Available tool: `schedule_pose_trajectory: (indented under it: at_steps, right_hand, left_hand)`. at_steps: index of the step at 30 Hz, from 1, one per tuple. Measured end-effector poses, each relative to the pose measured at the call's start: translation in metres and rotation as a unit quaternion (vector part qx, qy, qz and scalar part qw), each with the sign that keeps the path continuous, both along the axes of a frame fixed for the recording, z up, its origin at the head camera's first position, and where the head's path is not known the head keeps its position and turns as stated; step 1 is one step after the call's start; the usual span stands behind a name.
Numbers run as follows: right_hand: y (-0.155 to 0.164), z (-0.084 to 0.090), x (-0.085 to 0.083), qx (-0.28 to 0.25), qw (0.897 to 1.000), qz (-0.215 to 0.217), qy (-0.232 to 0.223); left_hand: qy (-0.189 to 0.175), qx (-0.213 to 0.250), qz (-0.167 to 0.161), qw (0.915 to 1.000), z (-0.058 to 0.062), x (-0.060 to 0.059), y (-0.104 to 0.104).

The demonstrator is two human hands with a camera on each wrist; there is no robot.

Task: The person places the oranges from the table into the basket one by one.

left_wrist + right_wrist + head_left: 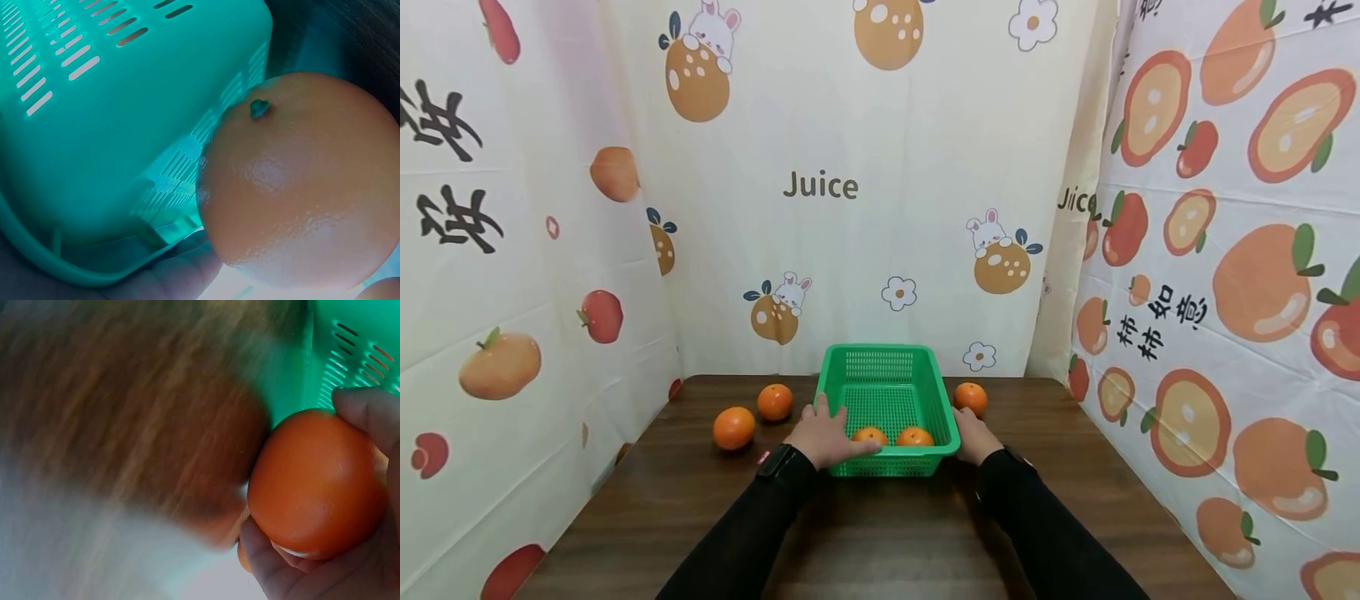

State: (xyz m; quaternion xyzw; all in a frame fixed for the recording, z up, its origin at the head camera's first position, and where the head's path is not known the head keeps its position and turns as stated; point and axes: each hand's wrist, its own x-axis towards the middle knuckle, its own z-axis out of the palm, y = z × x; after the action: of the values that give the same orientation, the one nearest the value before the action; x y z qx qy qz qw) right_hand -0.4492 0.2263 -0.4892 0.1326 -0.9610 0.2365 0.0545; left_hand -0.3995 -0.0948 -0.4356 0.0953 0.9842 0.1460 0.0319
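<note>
My left hand (827,437) is over the front left corner of the green plastic basket (889,463), its thumb across the front rim. The left wrist view shows an orange (306,181) close under this hand, beside the basket wall, with a finger (187,269) behind it; the head view hides that fruit. By the basket's right side, my right hand (973,435) grips another orange (319,487) between thumb and fingers, hidden in the head view. Inside the basket, an orange (870,436) and a second orange (915,437) lie side by side behind the front wall.
Left of the basket, an orange (733,428) and another orange (775,402) lie on the brown wooden table (880,542). One more orange (972,399) sits beyond my right hand. Fruit-printed curtains (850,250) stand close behind the table and along both sides.
</note>
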Motion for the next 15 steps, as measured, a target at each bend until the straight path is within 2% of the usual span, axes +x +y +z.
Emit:
schedule_pose_trajectory:
  at_steps: [5, 10, 15]
  right_hand:
    - [0.001, -0.002, 0.002, 0.023, 1.0, 0.001, 0.009]
    - [-0.001, 0.004, 0.011, 0.009, 1.0, 0.008, 0.007]
    - [-0.002, 0.005, 0.017, 0.021, 1.0, 0.01, 0.007]
  left_hand:
    - [0.0, -0.006, -0.004, 1.0, 0.003, 0.001, 0.0]
    - [-0.003, -0.006, -0.005, 1.0, 0.004, -0.001, 0.0]
    - [-0.005, -0.006, -0.005, 1.0, 0.002, -0.003, -0.001]
